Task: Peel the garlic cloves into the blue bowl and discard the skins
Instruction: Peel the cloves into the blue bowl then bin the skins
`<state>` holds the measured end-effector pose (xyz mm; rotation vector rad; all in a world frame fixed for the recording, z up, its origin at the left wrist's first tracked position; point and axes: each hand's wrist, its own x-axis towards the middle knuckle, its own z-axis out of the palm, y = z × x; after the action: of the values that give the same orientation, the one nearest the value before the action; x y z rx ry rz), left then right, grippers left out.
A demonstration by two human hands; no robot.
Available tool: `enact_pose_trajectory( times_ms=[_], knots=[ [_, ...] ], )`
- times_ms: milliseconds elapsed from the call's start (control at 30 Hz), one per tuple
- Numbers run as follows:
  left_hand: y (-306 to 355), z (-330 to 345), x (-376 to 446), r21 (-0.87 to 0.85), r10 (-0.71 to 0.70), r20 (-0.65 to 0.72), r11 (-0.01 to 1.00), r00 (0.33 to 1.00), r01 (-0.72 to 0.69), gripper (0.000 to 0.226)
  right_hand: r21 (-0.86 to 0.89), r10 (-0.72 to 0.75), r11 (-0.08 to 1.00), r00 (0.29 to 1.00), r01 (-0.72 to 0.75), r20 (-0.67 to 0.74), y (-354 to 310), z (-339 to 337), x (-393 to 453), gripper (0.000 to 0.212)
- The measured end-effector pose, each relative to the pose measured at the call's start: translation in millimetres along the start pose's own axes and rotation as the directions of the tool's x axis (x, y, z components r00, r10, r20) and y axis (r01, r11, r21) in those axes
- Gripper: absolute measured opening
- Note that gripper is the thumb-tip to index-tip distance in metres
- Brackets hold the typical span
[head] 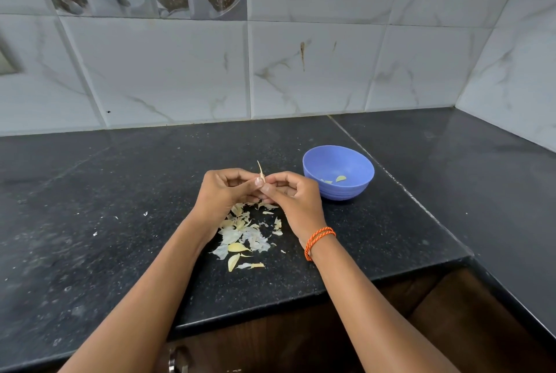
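My left hand [224, 192] and my right hand [293, 196] meet over the black counter, fingers curled, pinching a garlic clove [261, 175] between their tips. A thin strip of skin sticks up from the clove. Most of the clove is hidden by my fingers. The blue bowl [338, 172] stands just right of my right hand, with a few peeled cloves [340, 178] at its bottom. A pile of pale garlic skins [240, 237] lies on the counter under and behind my wrists.
The black granite counter [90, 207] meets a tiled wall at the back and turns a corner at the right. Its front edge [301, 297] drops to dark wooden cabinets. Small white scraps [145, 213] lie to the left.
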<state>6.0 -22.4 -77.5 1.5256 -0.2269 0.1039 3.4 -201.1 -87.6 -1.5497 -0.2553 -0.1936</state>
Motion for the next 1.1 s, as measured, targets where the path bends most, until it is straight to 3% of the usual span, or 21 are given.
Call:
enact_pose_trajectory(
  times_ms=[100,300,500,633,767,867,1000,1100],
  knots=[
    [-1.5,-0.5,2.0,-0.046,-0.012,0.001,0.999,1.000,0.012,0.015,0.049,0.021,0.999,1.000,-0.022,0.010,0.1,-1.0,0.1,0.015],
    [0.1,0.9,2.1,0.017,0.058,-0.013,0.998,0.998,-0.058,0.009,0.055,0.010,0.998,1.000,-0.011,0.010,2.1,-0.7,0.8,0.012],
    [-0.4,1.9,1.2,0.125,0.135,-0.021,0.983,0.991,-0.131,0.008,-0.074,-0.039,0.997,0.999,0.037,-0.027,2.0,3.1,-0.1,0.008],
    [-6.4,-3.8,5.3,0.273,0.139,0.006,0.953,0.990,-0.135,0.020,-0.237,-0.109,0.969,0.984,0.073,-0.140,4.7,4.2,0.2,0.011],
    [-9.2,-0.4,3.6,0.513,0.172,0.048,0.841,0.984,-0.172,0.044,-0.253,-0.088,0.967,0.978,0.038,-0.188,2.0,-8.5,-2.6,0.008],
    [-10.2,5.8,1.4,0.627,0.222,0.121,0.738,0.968,-0.248,0.049,-0.284,-0.078,0.959,0.978,0.021,-0.191,-0.6,-17.2,-6.7,0.008],
    [-17.8,12.1,4.7,0.726,0.248,0.367,0.526,0.897,-0.443,0.036,-0.357,-0.108,0.933,0.981,0.045,-0.159,1.9,-18.2,-8.3,0.024],
    [-17.1,16.1,5.8,0.704,0.159,0.437,0.552,0.885,-0.447,0.024,-0.455,-0.159,0.884,0.984,0.103,-0.086,3.1,-17.4,-7.4,0.040]
  ],
)
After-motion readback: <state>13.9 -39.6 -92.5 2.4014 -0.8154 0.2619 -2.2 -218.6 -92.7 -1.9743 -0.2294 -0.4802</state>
